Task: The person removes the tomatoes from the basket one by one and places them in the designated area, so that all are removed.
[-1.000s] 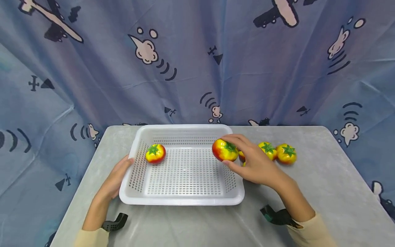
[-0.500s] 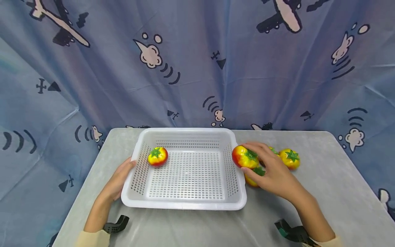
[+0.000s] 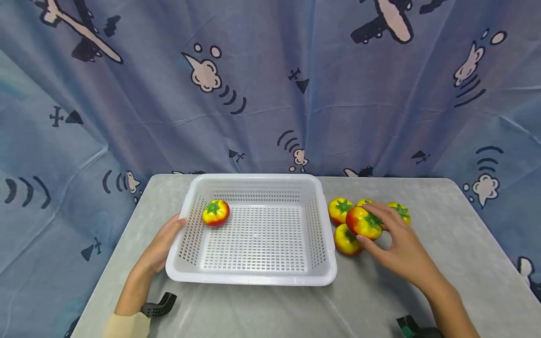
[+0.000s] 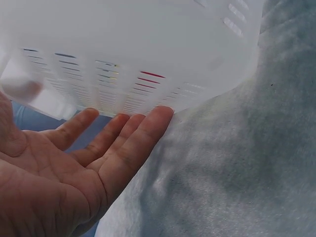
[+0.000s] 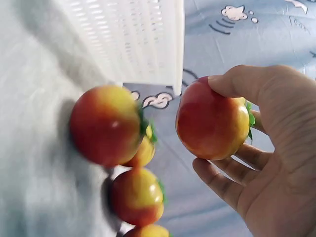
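Right hand (image 3: 401, 249): is pinching a red-and-yellow tomato (image 3: 362, 222), hanging right of the white perforated basket (image 3: 253, 279), not over its edge as a second ago; green calyx (image 5: 251, 118) and stem axis are pointing palmward. Left hand (image 3: 162, 244): is gripping the basket's left side. Second tomato (image 3: 216, 213): is lying inside, left. Four loose tomatoes (image 3: 344, 241): are resting outside, right.

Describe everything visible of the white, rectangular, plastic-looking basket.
The white rectangular basket looks plastic, with a smooth rim, rounded corners and perforated walls and floor. It sits open side up on the flat grey table. One round, red and yellow fruit with a green top lies inside, towards the left. The left hand grips the basket's left edge.
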Tool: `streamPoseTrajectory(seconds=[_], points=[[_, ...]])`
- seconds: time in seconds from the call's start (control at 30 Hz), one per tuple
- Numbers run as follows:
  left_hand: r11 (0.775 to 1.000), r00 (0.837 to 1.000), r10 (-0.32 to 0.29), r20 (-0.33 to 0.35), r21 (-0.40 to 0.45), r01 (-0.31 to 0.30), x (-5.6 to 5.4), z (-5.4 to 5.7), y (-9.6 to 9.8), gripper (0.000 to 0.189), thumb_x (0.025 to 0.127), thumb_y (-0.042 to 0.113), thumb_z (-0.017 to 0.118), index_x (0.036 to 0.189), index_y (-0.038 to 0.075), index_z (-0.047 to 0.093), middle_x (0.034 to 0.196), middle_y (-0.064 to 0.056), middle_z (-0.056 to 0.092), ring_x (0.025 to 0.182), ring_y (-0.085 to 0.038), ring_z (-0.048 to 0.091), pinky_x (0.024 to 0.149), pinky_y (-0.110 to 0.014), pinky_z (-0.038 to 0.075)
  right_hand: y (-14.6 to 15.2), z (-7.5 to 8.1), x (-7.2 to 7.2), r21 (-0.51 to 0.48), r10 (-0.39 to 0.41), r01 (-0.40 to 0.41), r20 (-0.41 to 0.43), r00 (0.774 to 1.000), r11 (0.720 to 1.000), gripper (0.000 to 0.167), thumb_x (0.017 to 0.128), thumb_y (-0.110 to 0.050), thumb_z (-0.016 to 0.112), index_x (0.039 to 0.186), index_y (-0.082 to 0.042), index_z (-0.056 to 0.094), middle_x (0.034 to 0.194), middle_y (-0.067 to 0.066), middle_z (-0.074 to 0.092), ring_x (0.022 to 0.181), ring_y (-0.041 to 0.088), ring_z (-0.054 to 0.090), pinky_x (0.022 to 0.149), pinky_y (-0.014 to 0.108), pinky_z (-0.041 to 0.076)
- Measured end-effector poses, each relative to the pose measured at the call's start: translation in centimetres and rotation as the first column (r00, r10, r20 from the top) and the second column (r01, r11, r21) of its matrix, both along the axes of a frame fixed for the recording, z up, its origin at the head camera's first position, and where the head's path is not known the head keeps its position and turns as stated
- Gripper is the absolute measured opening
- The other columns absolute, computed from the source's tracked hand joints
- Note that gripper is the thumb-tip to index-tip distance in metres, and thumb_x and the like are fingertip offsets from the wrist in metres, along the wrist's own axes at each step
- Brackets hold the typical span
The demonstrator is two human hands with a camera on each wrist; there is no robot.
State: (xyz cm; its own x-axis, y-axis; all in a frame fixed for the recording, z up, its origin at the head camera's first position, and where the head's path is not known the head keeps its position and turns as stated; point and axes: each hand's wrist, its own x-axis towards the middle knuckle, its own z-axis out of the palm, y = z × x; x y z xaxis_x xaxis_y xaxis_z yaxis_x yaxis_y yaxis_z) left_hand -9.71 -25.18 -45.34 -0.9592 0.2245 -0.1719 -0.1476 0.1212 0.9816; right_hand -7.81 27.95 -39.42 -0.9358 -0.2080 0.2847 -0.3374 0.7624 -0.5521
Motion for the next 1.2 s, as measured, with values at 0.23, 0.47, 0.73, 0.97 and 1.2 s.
streamPoseTrajectory(seconds=[0.23,0.47,0.73,0.97,1.2], points=[[1.0,1.0,-0.004,0.007,0.021,0.004,0.0,0.2,-0.1,0.065,0.117,0.036,0.028,0.171,0.008,0.005,0.157,-0.043,0.037,0.126,-0.041,0.065,0.091,-0.053,0.064,1.7,-1.4,0.4,-0.016,-0.038,0.037,-0.026,0.999,0.999,0.074,0.086,-0.019,0.09,0.151,-0.015,0.056,0.149,0.017,0.054,0.125,0.038,0.056,0.09,-0.006,0.032],[1.0,1.0,0.001,0.011,0.001,-0.001,-0.2,0.1,-0.1,0.064,0.116,0.035,0.028,0.171,0.009,0.006,0.158,-0.042,0.038,0.128,-0.046,0.063,0.091,-0.054,0.064,2.9,-2.1,0.7,-0.002,-0.088,0.088,0.008,0.996,0.996,0.076,0.086,-0.019,0.09,0.153,-0.013,0.054,0.149,0.021,0.053,0.128,0.045,0.054,0.089,-0.001,0.039],[1.0,0.999,0.009,0.032,0.006,-0.009,-0.1,0.1,-0.2,0.064,0.116,0.037,0.028,0.171,0.011,0.006,0.159,-0.041,0.038,0.128,-0.044,0.065,0.091,-0.054,0.064,3.4,-3.1,0.4,-0.007,-0.106,0.106,0.02,0.994,0.994,0.075,0.087,-0.019,0.089,0.153,-0.01,0.053,0.148,0.023,0.052,0.128,0.046,0.053,0.085,-0.005,0.031],[1.0,0.999,0.01,0.043,0.015,-0.01,0.0,0.1,-0.3,0.065,0.116,0.037,0.029,0.171,0.011,0.007,0.158,-0.042,0.038,0.124,-0.037,0.068,0.09,-0.054,0.064,4.6,-3.6,0.0,0.029,-0.089,0.088,0.038,0.995,0.996,0.075,0.088,-0.019,0.088,0.153,-0.009,0.052,0.147,0.025,0.051,0.126,0.047,0.053,0.088,0.038,0.064],[0.999,1.0,-0.015,0.024,0.035,0.014,0.1,0.1,-0.1,0.066,0.116,0.036,0.027,0.171,0.007,0.005,0.16,-0.043,0.033,0.13,-0.041,0.061,0.096,-0.052,0.062,5.6,-4.3,0.1,0.083,-0.069,0.063,0.071,0.995,0.995,0.071,0.087,-0.023,0.089,0.148,-0.01,0.055,0.138,0.02,0.057,0.12,0.039,0.055,0.079,0.048,0.063]])
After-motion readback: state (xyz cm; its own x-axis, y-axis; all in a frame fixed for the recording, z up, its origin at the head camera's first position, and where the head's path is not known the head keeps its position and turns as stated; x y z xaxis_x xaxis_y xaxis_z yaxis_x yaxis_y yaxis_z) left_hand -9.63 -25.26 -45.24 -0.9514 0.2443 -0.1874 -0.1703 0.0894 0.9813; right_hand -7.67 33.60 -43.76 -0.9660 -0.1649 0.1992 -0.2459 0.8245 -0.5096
